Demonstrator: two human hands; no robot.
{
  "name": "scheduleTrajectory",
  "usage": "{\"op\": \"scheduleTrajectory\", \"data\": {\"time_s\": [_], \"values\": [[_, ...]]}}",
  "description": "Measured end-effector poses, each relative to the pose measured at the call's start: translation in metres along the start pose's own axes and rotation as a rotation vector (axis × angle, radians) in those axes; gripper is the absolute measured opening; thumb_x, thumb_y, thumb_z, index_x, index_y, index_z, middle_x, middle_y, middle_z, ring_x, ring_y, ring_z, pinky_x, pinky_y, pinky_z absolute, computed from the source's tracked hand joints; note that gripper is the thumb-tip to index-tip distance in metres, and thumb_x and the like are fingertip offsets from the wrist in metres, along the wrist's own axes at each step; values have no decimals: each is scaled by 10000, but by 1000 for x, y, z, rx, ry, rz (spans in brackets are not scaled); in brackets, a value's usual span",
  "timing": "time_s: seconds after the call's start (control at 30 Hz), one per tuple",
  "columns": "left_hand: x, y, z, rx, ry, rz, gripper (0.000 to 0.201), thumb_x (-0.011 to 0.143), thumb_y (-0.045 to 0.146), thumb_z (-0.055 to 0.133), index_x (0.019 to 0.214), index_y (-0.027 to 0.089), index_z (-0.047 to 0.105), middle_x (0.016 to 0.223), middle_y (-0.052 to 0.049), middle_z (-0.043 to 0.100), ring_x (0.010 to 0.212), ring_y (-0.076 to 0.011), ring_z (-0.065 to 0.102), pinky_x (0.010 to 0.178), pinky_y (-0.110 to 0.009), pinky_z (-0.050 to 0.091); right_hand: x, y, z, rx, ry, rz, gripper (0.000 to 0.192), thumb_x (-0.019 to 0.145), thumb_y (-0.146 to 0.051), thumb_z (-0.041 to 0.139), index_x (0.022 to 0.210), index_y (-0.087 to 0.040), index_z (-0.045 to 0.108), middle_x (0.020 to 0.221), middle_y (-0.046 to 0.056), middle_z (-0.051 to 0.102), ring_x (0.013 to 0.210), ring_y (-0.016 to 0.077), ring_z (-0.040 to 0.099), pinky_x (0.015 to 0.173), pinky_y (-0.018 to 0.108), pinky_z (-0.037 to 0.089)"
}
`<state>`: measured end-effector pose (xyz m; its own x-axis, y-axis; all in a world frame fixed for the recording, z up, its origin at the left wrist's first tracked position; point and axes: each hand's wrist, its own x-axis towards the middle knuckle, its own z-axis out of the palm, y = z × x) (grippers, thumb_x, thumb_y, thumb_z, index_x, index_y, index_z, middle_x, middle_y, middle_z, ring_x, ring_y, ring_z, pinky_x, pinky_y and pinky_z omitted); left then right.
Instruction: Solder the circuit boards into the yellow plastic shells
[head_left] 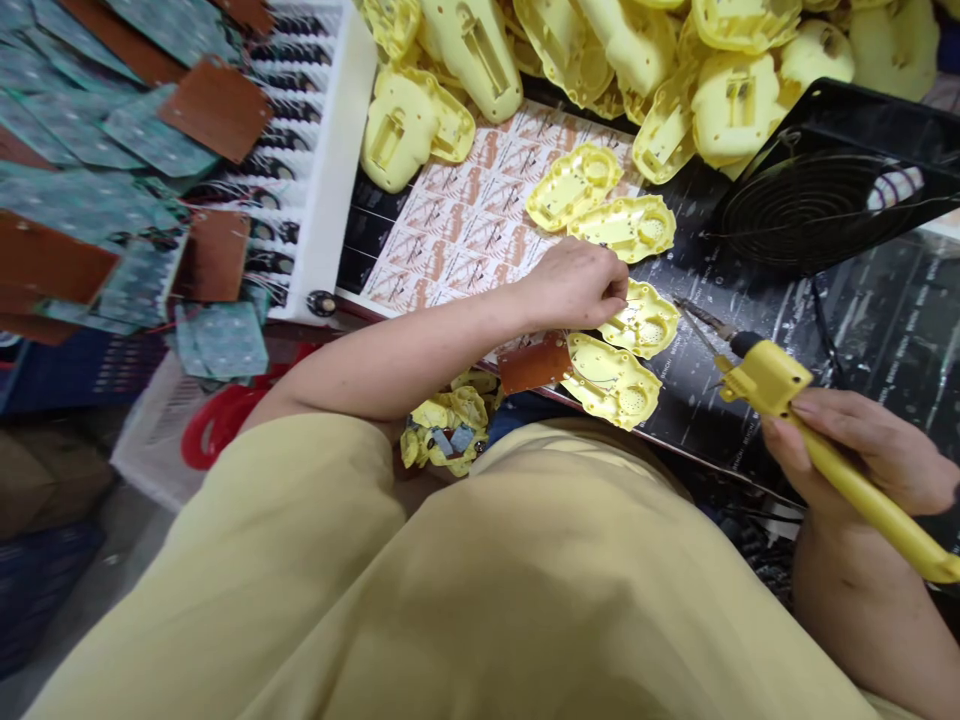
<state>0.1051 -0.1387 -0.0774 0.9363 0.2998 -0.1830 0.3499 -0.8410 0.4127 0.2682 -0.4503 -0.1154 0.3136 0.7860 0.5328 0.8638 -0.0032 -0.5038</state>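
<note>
My right hand (862, 445) is wrapped round the handle of a yellow soldering gun (772, 378), its metal tip pointing left, just right of a yellow plastic shell half (643, 318). Over that shell's left end is my left hand (574, 285), fingers curled together in a pinch; whatever lies between the fingertips is hidden. Thin wires show inside the shell. Nearer my body lies another open shell half (613, 382) with a brown circuit board (534, 362) against its left end. Two more shell halves (574, 187) lie beyond my left hand, hollow side up.
Yellow shells (472, 60) are heaped along the back. At the right back stands a black fan (810, 210). Green and brown circuit boards (165, 120) pile up at left beside a white foam tray (330, 150) of black round parts. Printed paper (450, 220) covers part of the bench.
</note>
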Motion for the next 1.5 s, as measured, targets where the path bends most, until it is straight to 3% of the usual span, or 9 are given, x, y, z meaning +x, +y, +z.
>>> {"op": "scheduleTrajectory", "data": {"time_s": [0.1,0.23,0.33,0.43,0.53,0.7,1.0,1.17,1.5], "values": [[0,0,1,9,5,5,267,864,214,615,978,212,857,962,-52,812,980,-253,752,988,-404,547,2,-9,4,-50,108,-129,147,970,-308,870,1070,-271,767,871,-19,823,688,180,790,592,271,654],[-2,-2,3,17,34,45,242,869,223,629,955,230,854,944,-42,814,983,-254,749,1008,-415,537,4,-19,10,-164,193,-144,594,948,-289,906,1504,-297,698,1033,17,862,753,228,832,628,295,687],[-6,-7,5,-18,73,61,221,921,243,650,986,239,860,1041,-53,835,1080,-272,749,1098,-454,505,-1,-20,10,-143,205,-104,715,962,-281,889,1613,-351,601,1121,7,864,721,230,828,599,308,689],[-9,-14,6,-113,119,38,218,982,267,657,1064,245,858,1064,-46,839,1070,-238,747,1137,-445,485,-1,-24,9,-149,191,-82,624,958,-301,895,1537,-353,668,1050,1,865,717,245,827,578,327,688],[-10,-18,6,-178,126,19,193,984,277,690,1089,243,849,987,-25,828,986,-203,743,1155,-440,470,5,-28,9,-84,188,-127,346,940,-260,900,1261,-300,778,899,-7,844,675,235,806,553,320,668],[-10,-14,3,-119,3,83,95,917,249,742,917,226,834,990,-23,811,1095,-244,714,1226,-521,392,13,-30,14,38,106,-247,221,917,-169,886,982,-271,702,804,-40,803,617,183,767,484,264,591],[-7,-16,8,-59,24,121,121,890,276,719,908,244,835,973,-16,782,1123,-260,650,1218,-528,368,17,-28,27,47,115,-255,246,895,-269,954,957,-281,716,801,-43,808,625,193,777,478,269,609],[-5,-12,10,-44,38,108,110,852,235,705,848,234,815,901,-23,758,1088,-266,650,1203,-529,362,20,-27,24,-33,-27,-226,204,977,-358,877,871,-260,731,774,-14,800,612,173,757,513,259,608],[-3,-11,11,-46,37,98,102,826,231,700,824,233,802,898,-24,755,1101,-275,643,1210,-531,349,21,-35,6,-46,7,-285,172,979,-145,825,1016,-262,704,825,-28,797,652,149,764,532,219,587]]}}
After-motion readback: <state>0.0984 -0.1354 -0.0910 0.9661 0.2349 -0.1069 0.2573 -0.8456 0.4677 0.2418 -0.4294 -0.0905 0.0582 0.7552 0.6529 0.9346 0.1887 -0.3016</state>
